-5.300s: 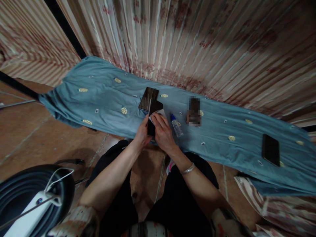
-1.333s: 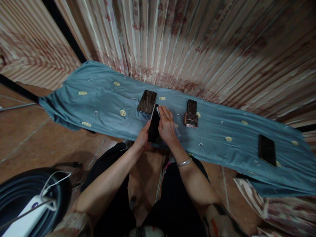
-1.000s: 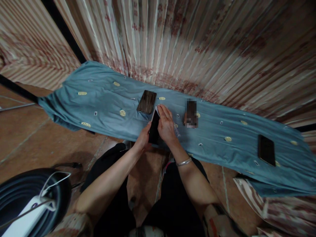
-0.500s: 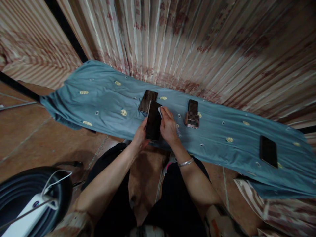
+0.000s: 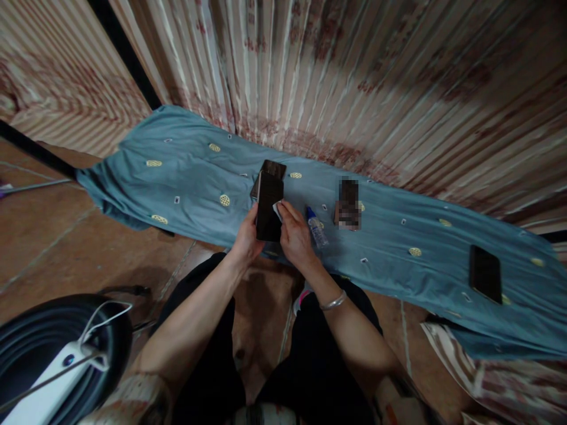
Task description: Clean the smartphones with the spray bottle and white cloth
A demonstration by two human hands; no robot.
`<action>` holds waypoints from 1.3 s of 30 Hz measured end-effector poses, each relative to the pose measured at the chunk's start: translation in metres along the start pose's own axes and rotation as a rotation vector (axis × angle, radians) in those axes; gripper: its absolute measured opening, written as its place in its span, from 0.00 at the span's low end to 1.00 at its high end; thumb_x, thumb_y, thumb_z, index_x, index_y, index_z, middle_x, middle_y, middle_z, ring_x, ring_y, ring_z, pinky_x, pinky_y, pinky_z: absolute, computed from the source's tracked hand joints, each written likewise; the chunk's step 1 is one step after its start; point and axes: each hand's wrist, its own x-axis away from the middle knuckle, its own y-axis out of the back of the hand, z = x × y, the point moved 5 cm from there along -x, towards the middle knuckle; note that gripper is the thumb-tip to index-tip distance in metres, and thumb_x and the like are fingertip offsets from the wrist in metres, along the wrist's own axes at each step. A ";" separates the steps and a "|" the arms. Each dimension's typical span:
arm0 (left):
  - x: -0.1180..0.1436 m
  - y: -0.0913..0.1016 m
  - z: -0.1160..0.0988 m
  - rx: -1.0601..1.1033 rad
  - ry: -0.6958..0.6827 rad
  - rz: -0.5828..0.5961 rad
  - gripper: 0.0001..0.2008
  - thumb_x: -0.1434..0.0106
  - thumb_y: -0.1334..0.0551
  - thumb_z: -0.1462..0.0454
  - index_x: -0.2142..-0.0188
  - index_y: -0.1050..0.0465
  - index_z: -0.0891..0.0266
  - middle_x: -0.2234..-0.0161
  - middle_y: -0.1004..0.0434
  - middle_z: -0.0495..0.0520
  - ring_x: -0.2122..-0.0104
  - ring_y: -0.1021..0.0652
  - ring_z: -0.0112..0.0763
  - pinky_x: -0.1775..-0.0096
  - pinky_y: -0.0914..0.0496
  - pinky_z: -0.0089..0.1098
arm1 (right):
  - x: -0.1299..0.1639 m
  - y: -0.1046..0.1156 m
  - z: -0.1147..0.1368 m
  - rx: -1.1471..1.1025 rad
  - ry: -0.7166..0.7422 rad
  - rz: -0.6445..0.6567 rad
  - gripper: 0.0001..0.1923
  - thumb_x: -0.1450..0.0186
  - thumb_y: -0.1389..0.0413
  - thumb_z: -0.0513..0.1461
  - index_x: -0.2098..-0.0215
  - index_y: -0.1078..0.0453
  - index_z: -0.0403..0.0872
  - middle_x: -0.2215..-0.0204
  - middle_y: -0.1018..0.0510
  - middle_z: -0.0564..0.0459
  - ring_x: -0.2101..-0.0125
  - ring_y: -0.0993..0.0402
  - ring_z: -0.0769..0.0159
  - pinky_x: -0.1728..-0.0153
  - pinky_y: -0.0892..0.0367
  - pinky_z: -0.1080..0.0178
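My left hand [image 5: 248, 237] grips a dark smartphone [image 5: 269, 209] by its left edge and lower corner, above the blue cloth. At the phone's right edge my right hand [image 5: 296, 233] pinches a small white wipe [image 5: 277, 208] against the screen; most of the wipe is hidden under the fingers. Behind the held phone, partly covered by it, a second dark phone [image 5: 275, 168] lies on the cloth. Just right of my right hand lies a small clear bottle [image 5: 316, 229] with a blue cap.
A blue patterned cloth [image 5: 190, 177] covers the long narrow surface. A blurred-out item [image 5: 348, 203] lies right of the bottle, and another black phone [image 5: 485, 274] farther right. A striped curtain [image 5: 301, 77] hangs behind. Coiled black hose [image 5: 110, 348] and a white power strip [image 5: 53, 378] are at lower left.
The held phone has shifted slightly up and left, covering more of the phone behind it. My right hand has slid a little down the screen edge, and the bottle now shows fully.
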 end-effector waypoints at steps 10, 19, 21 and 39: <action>-0.012 0.008 -0.008 0.026 -0.009 -0.026 0.19 0.29 0.48 0.59 0.68 0.23 0.65 0.76 0.20 0.50 0.75 0.22 0.27 0.61 0.26 0.28 | 0.023 -0.003 0.014 -0.031 0.071 0.041 0.28 0.33 0.58 0.30 0.37 0.35 0.40 0.39 0.30 0.39 0.37 0.35 0.58 0.35 0.38 0.51; -0.009 0.006 -0.009 -0.027 0.036 -0.005 0.24 0.28 0.51 0.55 0.64 0.22 0.68 0.73 0.18 0.57 0.70 0.18 0.35 0.60 0.25 0.33 | 0.035 0.004 0.022 0.035 0.111 0.026 0.22 0.29 0.56 0.32 0.39 0.32 0.44 0.44 0.25 0.42 0.45 0.28 0.58 0.41 0.31 0.52; -0.008 0.004 -0.009 -0.021 0.034 -0.007 0.24 0.28 0.53 0.56 0.64 0.23 0.68 0.73 0.18 0.57 0.68 0.17 0.35 0.59 0.25 0.33 | 0.035 0.007 0.023 0.074 0.121 0.028 0.21 0.28 0.55 0.33 0.40 0.31 0.45 0.47 0.24 0.43 0.48 0.27 0.58 0.43 0.30 0.52; -0.008 0.006 0.013 -0.074 0.072 -0.007 0.22 0.28 0.51 0.54 0.61 0.23 0.65 0.71 0.19 0.54 0.63 0.17 0.35 0.57 0.24 0.32 | 0.030 0.014 0.042 0.059 0.230 -0.020 0.21 0.27 0.57 0.33 0.42 0.29 0.43 0.47 0.23 0.42 0.47 0.28 0.58 0.42 0.30 0.54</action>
